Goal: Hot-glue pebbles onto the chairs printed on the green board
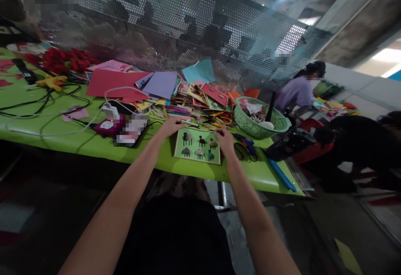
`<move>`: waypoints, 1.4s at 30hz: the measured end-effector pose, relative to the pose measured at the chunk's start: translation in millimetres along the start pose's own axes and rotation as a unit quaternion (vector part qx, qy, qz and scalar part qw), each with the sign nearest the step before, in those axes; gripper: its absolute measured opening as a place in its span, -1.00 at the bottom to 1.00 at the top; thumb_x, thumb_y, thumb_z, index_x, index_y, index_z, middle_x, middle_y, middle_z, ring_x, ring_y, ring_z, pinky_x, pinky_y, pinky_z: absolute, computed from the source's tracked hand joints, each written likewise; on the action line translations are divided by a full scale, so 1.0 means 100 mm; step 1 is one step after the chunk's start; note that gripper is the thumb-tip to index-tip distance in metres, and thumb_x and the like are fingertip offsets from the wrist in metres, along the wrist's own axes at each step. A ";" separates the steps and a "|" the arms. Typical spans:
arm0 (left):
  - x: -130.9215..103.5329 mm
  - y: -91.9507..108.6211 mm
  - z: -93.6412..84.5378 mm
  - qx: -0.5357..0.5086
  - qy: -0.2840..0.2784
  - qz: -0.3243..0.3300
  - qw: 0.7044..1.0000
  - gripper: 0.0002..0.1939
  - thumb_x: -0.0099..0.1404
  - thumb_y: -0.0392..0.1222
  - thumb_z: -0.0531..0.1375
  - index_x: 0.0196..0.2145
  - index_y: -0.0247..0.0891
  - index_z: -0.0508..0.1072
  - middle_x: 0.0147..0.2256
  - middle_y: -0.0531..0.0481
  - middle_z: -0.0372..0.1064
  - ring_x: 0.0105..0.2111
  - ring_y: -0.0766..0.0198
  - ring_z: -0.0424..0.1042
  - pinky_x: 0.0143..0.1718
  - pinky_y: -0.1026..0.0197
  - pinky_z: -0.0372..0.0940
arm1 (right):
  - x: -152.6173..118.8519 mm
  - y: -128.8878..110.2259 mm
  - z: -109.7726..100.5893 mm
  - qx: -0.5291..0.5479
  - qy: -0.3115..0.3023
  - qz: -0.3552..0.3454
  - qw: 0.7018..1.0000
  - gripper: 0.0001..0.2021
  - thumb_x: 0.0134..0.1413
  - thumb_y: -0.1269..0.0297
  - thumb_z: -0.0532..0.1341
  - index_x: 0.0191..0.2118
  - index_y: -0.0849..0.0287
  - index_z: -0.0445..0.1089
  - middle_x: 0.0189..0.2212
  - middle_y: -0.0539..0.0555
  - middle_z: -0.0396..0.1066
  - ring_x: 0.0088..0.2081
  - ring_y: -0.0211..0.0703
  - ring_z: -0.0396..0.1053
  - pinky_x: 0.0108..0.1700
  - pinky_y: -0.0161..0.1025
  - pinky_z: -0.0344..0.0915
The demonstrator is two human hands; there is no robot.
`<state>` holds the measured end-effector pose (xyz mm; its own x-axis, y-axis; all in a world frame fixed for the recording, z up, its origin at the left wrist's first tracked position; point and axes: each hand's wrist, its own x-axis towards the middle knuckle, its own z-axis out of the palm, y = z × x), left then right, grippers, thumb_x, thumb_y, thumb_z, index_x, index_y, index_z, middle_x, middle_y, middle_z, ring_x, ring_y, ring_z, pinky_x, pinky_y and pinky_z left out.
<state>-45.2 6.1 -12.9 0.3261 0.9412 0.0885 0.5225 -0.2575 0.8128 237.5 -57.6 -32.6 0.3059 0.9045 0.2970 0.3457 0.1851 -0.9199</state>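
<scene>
A small green picture (196, 147) with a pale border lies tilted at the table's front edge. Several little dark and coloured animal figures with thin legs are set on it in two rows. At its upper left corner, my left hand (170, 126) is closed with the fingertips on the border. My right hand (224, 140) pinches the upper right corner between thumb and fingers. A pale pen-like stick (190, 123) lies just behind the picture's top edge. Beside my right hand is a blue glue gun (245, 141) with a black cord.
A green basket (261, 126) of odds and ends stands right of a heap of coloured paper and sticks (188, 99). On the left are a phone (133, 131), a purple power block (108, 125) and cables. Two people are at the right, beyond a blue bar (282, 174).
</scene>
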 end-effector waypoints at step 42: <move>-0.98 -0.04 0.01 0.295 -0.010 0.117 0.948 -0.56 0.51 -0.14 0.04 0.26 -0.23 0.39 0.28 -0.10 0.34 0.25 0.03 0.34 0.23 -0.07 0.26 | 0.02 -0.54 0.42 -0.348 -0.370 -0.251 0.824 -0.61 0.41 0.29 0.04 0.22 0.17 0.42 0.02 0.23 0.46 0.05 0.05 0.37 0.15 0.04 0.33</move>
<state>-78.2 -85.3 -25.2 0.4987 0.8409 0.2104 0.7826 -0.5411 0.3077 182.1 -49.3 7.2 -0.5660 0.8154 0.1215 0.7679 0.5751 -0.2821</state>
